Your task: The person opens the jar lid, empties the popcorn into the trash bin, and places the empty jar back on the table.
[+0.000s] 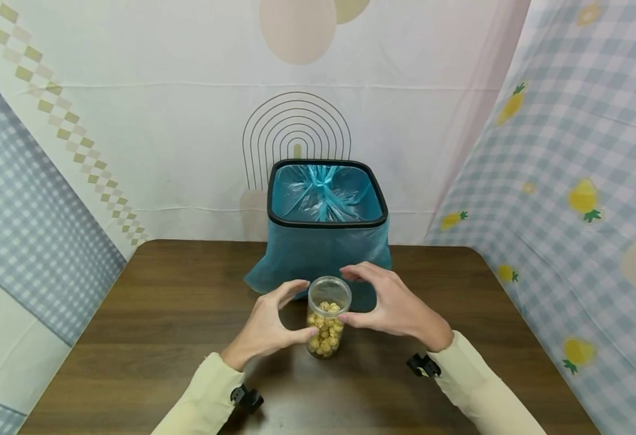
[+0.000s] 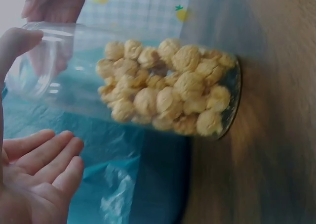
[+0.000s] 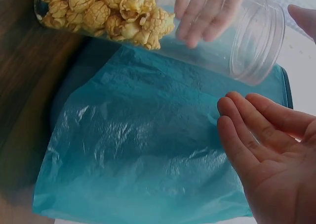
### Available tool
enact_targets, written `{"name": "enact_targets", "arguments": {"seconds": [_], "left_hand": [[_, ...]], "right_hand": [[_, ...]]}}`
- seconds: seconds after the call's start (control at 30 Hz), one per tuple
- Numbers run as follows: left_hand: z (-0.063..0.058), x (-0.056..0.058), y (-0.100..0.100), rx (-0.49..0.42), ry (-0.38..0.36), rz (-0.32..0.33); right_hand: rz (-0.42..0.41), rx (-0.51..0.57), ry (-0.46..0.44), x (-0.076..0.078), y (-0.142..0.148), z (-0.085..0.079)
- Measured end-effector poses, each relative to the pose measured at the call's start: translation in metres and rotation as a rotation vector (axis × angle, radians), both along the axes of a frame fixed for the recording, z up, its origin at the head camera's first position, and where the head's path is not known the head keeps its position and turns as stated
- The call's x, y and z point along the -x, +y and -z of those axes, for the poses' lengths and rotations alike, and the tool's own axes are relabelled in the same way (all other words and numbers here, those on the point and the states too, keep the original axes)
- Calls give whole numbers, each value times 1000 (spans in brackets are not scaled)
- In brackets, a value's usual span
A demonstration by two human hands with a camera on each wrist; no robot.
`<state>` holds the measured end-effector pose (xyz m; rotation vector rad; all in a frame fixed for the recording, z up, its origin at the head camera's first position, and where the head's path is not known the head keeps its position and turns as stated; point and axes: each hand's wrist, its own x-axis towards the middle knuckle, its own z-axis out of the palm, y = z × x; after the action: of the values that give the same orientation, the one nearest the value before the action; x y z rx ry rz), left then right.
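A clear lidless jar (image 1: 329,296), about two-thirds filled with caramel popcorn (image 2: 165,88), stands upright on the table in front of the bin. My left hand (image 1: 269,326) is spread at its left side, thumb tip overlapping the jar in the head view. On the opposite side my right hand (image 1: 391,302) curves toward it, the thumb near the rim. In the right wrist view, the right fingers (image 3: 261,130) are extended and apart from the jar wall. The left fingers (image 2: 44,159) also stand away from it, with nothing gripped.
Right behind the jar stands a bin with a black rim (image 1: 329,225), lined with a blue plastic bag (image 1: 323,248) that hangs over its outside. The brown wooden table (image 1: 176,302) meets a patterned cloth backdrop (image 1: 187,139) at the back and sides.
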<state>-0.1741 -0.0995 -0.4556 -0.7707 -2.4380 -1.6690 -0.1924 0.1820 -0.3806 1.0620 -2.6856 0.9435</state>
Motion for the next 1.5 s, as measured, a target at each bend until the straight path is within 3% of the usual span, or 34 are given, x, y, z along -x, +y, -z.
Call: {"name": "enact_targets", "arguments": {"seconds": [0.3, 0.5, 0.73, 1.03, 1.23, 1.5], "left_hand": [[17, 11, 27, -57, -59, 74], [26, 14, 41, -127, -32, 94], [30, 14, 51, -128, 39, 36], [26, 11, 45, -123, 109, -4], [22, 8, 33, -130, 136, 7], [15, 2, 17, -11, 228, -20]], "right_hand": [[-28, 22, 25, 3, -11, 4], [-30, 38, 63, 5, -15, 6], [-51, 60, 68, 5, -18, 8], [-81, 68, 98, 3, -17, 7], [-116, 76, 88, 3, -19, 7], [-172, 31, 9, -2, -25, 3]]}}
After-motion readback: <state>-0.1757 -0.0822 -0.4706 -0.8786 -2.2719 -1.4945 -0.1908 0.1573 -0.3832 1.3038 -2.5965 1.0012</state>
